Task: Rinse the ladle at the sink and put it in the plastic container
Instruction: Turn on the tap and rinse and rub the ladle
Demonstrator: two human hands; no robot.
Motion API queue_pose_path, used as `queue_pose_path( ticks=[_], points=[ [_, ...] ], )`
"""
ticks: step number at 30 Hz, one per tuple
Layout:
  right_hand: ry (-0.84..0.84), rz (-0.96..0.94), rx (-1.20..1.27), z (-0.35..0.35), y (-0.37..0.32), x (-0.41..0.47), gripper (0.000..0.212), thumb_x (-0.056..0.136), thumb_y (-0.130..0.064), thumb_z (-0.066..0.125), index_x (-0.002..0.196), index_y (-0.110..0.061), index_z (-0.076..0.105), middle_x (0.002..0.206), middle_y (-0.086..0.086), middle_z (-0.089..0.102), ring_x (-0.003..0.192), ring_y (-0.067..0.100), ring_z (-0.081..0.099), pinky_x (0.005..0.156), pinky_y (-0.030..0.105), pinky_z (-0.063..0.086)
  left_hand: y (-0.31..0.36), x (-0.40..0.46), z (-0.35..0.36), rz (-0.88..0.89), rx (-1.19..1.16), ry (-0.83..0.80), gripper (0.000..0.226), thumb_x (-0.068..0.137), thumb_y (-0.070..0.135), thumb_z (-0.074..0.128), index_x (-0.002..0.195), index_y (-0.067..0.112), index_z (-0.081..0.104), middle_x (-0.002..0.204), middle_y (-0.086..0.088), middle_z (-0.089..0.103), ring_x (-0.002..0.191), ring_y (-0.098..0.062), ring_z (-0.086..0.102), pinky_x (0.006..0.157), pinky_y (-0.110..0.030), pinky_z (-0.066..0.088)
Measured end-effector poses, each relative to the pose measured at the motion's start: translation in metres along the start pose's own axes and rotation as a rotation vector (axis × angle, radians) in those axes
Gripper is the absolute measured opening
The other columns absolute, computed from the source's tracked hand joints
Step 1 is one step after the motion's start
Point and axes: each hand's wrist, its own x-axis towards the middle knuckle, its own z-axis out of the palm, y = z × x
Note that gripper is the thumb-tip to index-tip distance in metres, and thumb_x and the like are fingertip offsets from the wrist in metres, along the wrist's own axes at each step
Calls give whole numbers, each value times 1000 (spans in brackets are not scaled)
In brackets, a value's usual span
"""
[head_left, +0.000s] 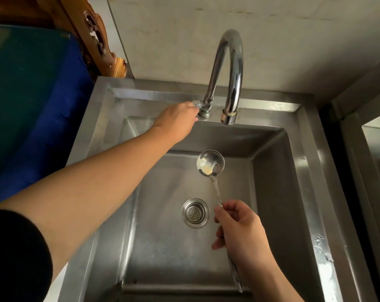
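A steel ladle [210, 163] with pale yellowish residue in its bowl hangs over the basin of the steel sink [311, 162], below and slightly left of the spout of the curved chrome faucet [230, 68]. My right hand [241, 234] grips the ladle's patterned handle near the front of the basin. My left hand [178, 119] reaches to the back rim and is closed around the tap handle [196, 103] at the faucet's base. No water runs from the spout. No plastic container is in view.
A round drain strainer [195, 212] sits in the basin floor. A blue and green cloth-covered surface [32, 101] lies left of the sink, with carved wooden furniture [93, 33] behind it. A metal frame [359, 136] stands at the right. Water drops wet the right rim.
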Motion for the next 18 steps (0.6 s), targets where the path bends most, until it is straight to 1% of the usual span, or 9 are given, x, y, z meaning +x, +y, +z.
queue_pose_path(
  ticks=[3, 7, 10, 13, 16, 18],
  points=[
    [-9, 9, -4, 4, -2, 1, 9, 94, -18, 65, 87, -13, 69, 52, -1, 65, 37, 18, 60, 37, 21, 48, -1, 1, -1, 25, 5, 0, 25, 102, 21, 51, 112, 4, 66, 108, -13, 66, 92, -35, 65, 73, -41, 53],
    [-11, 10, -3, 6, -4, 2, 11, 94, -21, 64, 86, -16, 69, 54, 2, 66, 37, 20, 61, 41, 27, 52, -1, 2, -4, 34, 7, -7, 23, 102, 20, 51, 107, 4, 67, 104, -14, 67, 88, -37, 65, 67, -38, 47],
    [4, 0, 3, 6, -4, 3, 9, 92, -20, 64, 86, -16, 70, 54, 0, 66, 36, 18, 60, 40, 25, 51, 0, 3, -6, 33, 7, -21, 22, 102, 19, 51, 103, 4, 67, 101, -14, 66, 86, -36, 65, 63, -34, 40],
    [13, -3, 14, 5, -3, 3, 9, 92, -19, 65, 86, -16, 70, 55, -1, 66, 35, 17, 58, 40, 28, 52, 0, 5, -9, 31, 8, -39, 22, 102, 19, 52, 97, 4, 68, 96, -13, 64, 84, -34, 64, 62, -34, 36],
    [16, -4, 19, 4, -2, 2, 8, 92, -17, 64, 87, -15, 70, 56, -2, 67, 36, 15, 58, 40, 28, 52, 1, 6, -13, 19, 15, -64, 24, 102, 19, 51, 94, 3, 67, 87, -8, 56, 83, -34, 62, 62, -36, 36],
    [15, -2, 24, 3, -2, 1, 8, 92, -17, 64, 88, -15, 70, 57, -4, 68, 37, 14, 58, 40, 27, 52, 1, 7, -16, 6, 17, -76, 26, 102, 20, 51, 93, 2, 67, 87, -9, 55, 83, -36, 62, 62, -37, 38]
  ],
)
